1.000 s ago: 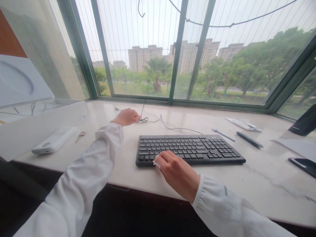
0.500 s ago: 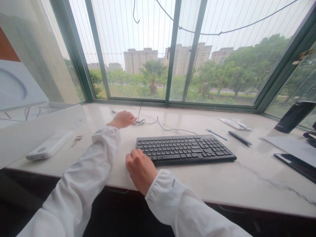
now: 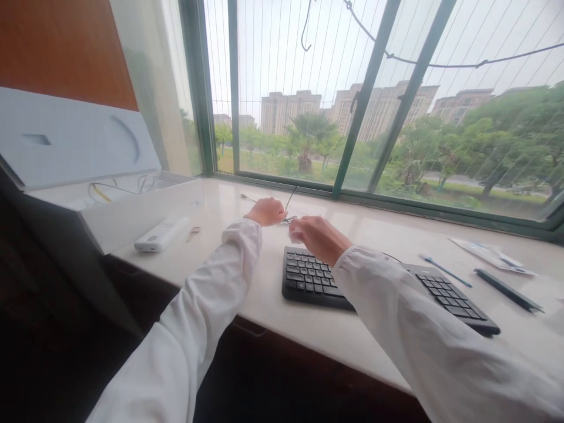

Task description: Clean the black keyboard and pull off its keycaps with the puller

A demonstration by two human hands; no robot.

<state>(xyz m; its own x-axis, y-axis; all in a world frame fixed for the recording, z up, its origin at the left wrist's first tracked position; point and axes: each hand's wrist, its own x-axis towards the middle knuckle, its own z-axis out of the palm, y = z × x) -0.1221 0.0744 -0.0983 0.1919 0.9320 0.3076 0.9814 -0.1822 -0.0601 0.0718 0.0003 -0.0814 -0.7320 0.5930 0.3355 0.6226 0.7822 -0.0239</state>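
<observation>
My left hand (image 3: 267,211) is closed in a fist at the bundled part of a thin dark cable (image 3: 289,220), near the window side of the desk. Close beside it, my right hand (image 3: 321,236) reaches over the far left part of a black keyboard (image 3: 312,276), its fingers curled. A pale, blurred patch shows at those fingertips; whether it is a cloth or the fingers themselves is unclear. My right sleeve hides the middle of the keyboard. The cable's plug end (image 3: 244,196) lies left of my left hand.
An open white box (image 3: 145,202) with cables inside stands at the left. Near it lie a white power bank (image 3: 161,234) and a key (image 3: 193,233). To the right are a blue stick (image 3: 447,270), a dark pen-like object (image 3: 509,290) and a clear packet (image 3: 491,257).
My right hand has left the keyboard's left edge and moved forward, up to my left hand and the cable. The left hand stays at the cable. The view has turned left.
</observation>
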